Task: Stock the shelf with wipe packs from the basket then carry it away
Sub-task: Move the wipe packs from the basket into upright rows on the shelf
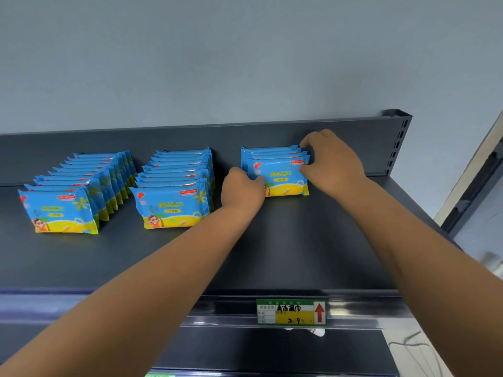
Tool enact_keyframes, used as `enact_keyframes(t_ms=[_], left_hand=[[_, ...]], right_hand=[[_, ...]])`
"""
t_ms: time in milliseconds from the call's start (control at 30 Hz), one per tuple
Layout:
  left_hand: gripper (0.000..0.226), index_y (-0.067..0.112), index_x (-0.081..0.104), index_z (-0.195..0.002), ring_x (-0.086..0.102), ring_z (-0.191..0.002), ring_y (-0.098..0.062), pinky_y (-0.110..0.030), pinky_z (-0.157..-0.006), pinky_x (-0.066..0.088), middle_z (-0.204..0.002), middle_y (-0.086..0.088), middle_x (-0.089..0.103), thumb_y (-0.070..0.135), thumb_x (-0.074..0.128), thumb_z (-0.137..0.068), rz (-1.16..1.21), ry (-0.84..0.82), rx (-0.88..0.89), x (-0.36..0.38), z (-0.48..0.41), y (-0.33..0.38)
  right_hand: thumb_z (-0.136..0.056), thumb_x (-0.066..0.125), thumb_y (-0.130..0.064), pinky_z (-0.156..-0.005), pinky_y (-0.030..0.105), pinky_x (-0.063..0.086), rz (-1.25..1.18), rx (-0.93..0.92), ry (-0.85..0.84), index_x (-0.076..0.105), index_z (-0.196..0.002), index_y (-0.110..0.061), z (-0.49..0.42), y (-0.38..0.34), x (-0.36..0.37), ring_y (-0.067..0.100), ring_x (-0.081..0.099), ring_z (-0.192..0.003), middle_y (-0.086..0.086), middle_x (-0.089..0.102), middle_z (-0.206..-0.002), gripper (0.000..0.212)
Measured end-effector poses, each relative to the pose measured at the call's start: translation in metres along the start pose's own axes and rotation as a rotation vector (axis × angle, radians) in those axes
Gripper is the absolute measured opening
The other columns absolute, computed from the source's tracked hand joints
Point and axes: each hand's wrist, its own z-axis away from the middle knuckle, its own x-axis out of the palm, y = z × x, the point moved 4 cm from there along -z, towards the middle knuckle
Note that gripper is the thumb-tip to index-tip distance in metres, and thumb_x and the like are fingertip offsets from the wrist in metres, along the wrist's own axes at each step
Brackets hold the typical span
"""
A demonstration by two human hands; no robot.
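Blue-and-yellow wipe packs stand upright in three rows on the dark shelf (299, 240). The left row (76, 191) and the middle row (174, 189) each hold several packs. The short right row (280, 172) stands near the shelf's back wall. My left hand (242, 190) grips the left end of that right row's front packs. My right hand (330, 159) holds the row's right end, fingers curled over the top rear corner and thumb on the front pack. The basket is out of view.
A green-and-yellow price tag (291, 312) with a red arrow sits on the shelf's front rail. The shelf's slotted upright (398, 142) stands at the back right. A lower shelf (258, 349) shows below, and a wall edge (468, 175) stands at the right.
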Motion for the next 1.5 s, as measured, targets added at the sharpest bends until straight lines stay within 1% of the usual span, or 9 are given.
enact_keyframes(t_ms=[133, 333, 400, 467, 733, 900, 1000, 1300, 1500], left_hand=[[0.028, 0.006, 0.050, -0.106, 0.063, -0.092, -0.028, -0.032, -0.059, 0.037, -0.108, -0.012, 0.062, 0.028, 0.062, -0.093, -0.059, 0.031, 0.078, -0.016, 0.018, 0.023], [0.028, 0.015, 0.062, -0.100, 0.061, -0.087, -0.019, -0.039, -0.077, 0.051, -0.090, 0.002, 0.066, 0.041, 0.057, -0.095, -0.238, -0.033, 0.387, -0.082, 0.061, 0.048], [0.045, 0.013, 0.064, -0.121, 0.059, -0.119, -0.026, -0.043, -0.100, 0.048, -0.121, -0.005, 0.069, 0.049, 0.052, -0.097, -0.379, 0.022, 0.495, -0.109, 0.076, 0.036], [0.067, 0.013, 0.054, -0.143, 0.040, -0.146, -0.030, -0.049, -0.120, 0.033, -0.150, -0.007, 0.054, 0.058, 0.040, -0.095, -0.552, 0.087, 0.531, -0.135, 0.085, 0.016], [0.071, 0.017, 0.053, -0.145, 0.036, -0.149, -0.032, -0.054, -0.121, 0.029, -0.155, -0.003, 0.050, 0.064, 0.036, -0.095, -0.673, 0.277, 0.247, -0.253, 0.122, -0.100], [0.067, 0.023, 0.055, -0.144, 0.036, -0.149, -0.029, -0.057, -0.119, 0.031, -0.155, 0.002, 0.050, 0.064, 0.035, -0.095, -0.659, 0.391, 0.043, -0.339, 0.168, -0.168], [0.068, 0.022, 0.053, -0.145, 0.035, -0.150, -0.026, -0.055, -0.120, 0.030, -0.156, 0.001, 0.048, 0.064, 0.032, -0.096, -0.720, 0.428, -0.105, -0.396, 0.199, -0.213], [0.059, 0.026, 0.054, -0.147, 0.034, -0.150, -0.021, -0.052, -0.121, 0.031, -0.155, 0.008, 0.048, 0.058, 0.039, -0.100, -0.652, 0.579, -0.404, -0.542, 0.292, -0.325], [0.051, 0.024, 0.050, -0.149, 0.037, -0.147, -0.014, -0.040, -0.121, 0.033, -0.155, 0.009, 0.047, 0.045, 0.050, -0.102, -0.534, 0.646, -0.562, -0.626, 0.346, -0.405]], right_hand=[[-0.088, 0.065, -0.023, -0.083, 0.038, 0.049, -0.032, 0.071, 0.092, 0.057, -0.126, -0.023, 0.014, -0.022, -0.007, 0.025, 0.058, -0.109, 0.001, 0.054, -0.128, 0.039], [-0.100, 0.052, -0.037, -0.099, 0.033, 0.041, -0.272, -0.005, 0.163, 0.057, -0.137, -0.023, 0.060, -0.075, -0.015, 0.017, 0.054, -0.125, -0.004, 0.059, -0.138, 0.040], [-0.102, 0.049, -0.040, -0.104, 0.032, 0.040, -0.359, -0.066, 0.120, 0.056, -0.140, -0.024, 0.075, -0.102, -0.011, 0.013, 0.051, -0.130, -0.005, 0.058, -0.141, 0.042], [-0.104, 0.047, -0.040, -0.109, 0.032, 0.038, -0.383, -0.159, 0.071, 0.054, -0.143, -0.022, 0.086, -0.131, -0.003, 0.013, 0.047, -0.135, -0.005, 0.056, -0.143, 0.044], [-0.106, 0.042, -0.041, -0.116, 0.035, 0.034, -0.405, -0.430, -0.118, 0.049, -0.146, -0.019, 0.120, -0.264, 0.061, 0.015, 0.034, -0.147, -0.001, 0.049, -0.151, 0.047], [-0.105, 0.041, -0.040, -0.111, 0.038, 0.040, -0.430, -0.633, -0.222, 0.050, -0.145, -0.016, 0.160, -0.366, 0.105, 0.020, 0.042, -0.141, 0.002, 0.052, -0.147, 0.048], [-0.106, 0.039, -0.040, -0.117, 0.035, 0.034, -0.465, -0.727, -0.325, 0.046, -0.149, -0.014, 0.191, -0.429, 0.129, 0.020, 0.035, -0.146, 0.003, 0.047, -0.153, 0.050], [-0.107, 0.030, -0.046, -0.118, 0.035, 0.032, -0.550, -0.881, -0.664, 0.035, -0.156, -0.024, 0.293, -0.602, 0.193, 0.008, 0.020, -0.153, -0.010, 0.033, -0.162, 0.054], [-0.108, 0.036, -0.039, -0.099, 0.043, 0.047, -0.580, -0.856, -0.807, 0.052, -0.135, -0.021, 0.351, -0.700, 0.233, 0.015, 0.047, -0.127, -0.007, 0.052, -0.140, 0.036]])
